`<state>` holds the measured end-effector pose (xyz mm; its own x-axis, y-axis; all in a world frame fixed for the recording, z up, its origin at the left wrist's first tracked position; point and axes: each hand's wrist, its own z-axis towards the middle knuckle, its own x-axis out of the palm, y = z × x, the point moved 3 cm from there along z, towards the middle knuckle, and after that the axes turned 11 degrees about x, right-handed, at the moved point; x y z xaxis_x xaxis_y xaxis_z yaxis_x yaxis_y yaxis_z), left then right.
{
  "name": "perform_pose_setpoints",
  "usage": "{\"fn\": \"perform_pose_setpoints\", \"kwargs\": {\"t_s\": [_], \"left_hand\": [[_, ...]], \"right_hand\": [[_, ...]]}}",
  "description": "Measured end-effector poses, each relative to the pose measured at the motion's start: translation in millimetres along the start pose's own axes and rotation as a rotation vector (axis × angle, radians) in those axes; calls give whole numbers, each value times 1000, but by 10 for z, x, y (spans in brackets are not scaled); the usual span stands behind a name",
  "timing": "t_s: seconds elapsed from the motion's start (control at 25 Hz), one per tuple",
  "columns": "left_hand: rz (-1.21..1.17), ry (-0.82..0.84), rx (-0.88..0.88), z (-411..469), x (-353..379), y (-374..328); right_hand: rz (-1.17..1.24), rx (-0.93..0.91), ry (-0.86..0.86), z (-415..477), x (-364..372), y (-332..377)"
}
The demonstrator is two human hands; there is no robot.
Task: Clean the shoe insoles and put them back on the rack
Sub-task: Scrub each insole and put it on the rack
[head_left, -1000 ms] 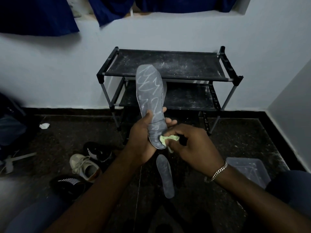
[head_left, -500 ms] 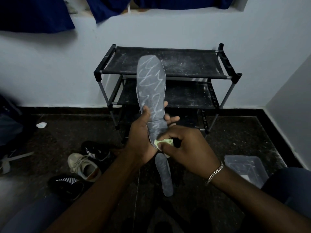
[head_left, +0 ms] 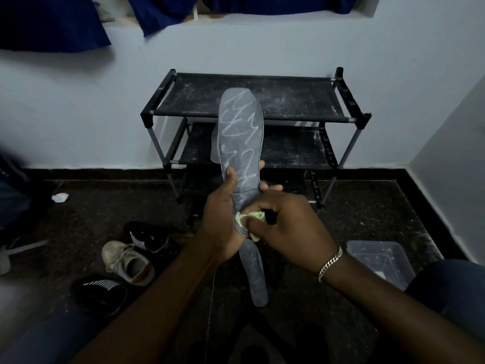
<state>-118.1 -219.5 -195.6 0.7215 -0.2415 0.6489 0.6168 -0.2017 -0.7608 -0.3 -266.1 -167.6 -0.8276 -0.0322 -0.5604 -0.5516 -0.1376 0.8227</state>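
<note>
While both hands grip insole point(head_left: 241, 143) and cloth point(head_left: 250, 216), shoes point(head_left: 126, 261), a tub point(head_left: 378, 261) and rack point(head_left: 252, 101) surround them.

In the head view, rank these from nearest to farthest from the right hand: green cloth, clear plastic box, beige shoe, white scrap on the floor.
1. Green cloth, held in the right hand.
2. Clear plastic box, floor, right.
3. Beige shoe, floor, left.
4. White scrap, far left floor.
</note>
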Motion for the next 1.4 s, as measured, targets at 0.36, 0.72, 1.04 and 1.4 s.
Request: {"fn": "perform_pose_setpoints", "kwargs": {"t_s": [0.36,0.72,1.04,1.4], "left_hand": [[1,2,13,22,-37,13],[6,-13,9,21,-30,25],[10,-9,11,18,-34,33],[12,-1,6,7,-31,32]], "right_hand": [[4,34,28,-1,-1,-15],[-17,44,15,-6,27,-11],[-35,45,-15,-16,36,-35],[-78,16,-32,-26,90,-20]]}}
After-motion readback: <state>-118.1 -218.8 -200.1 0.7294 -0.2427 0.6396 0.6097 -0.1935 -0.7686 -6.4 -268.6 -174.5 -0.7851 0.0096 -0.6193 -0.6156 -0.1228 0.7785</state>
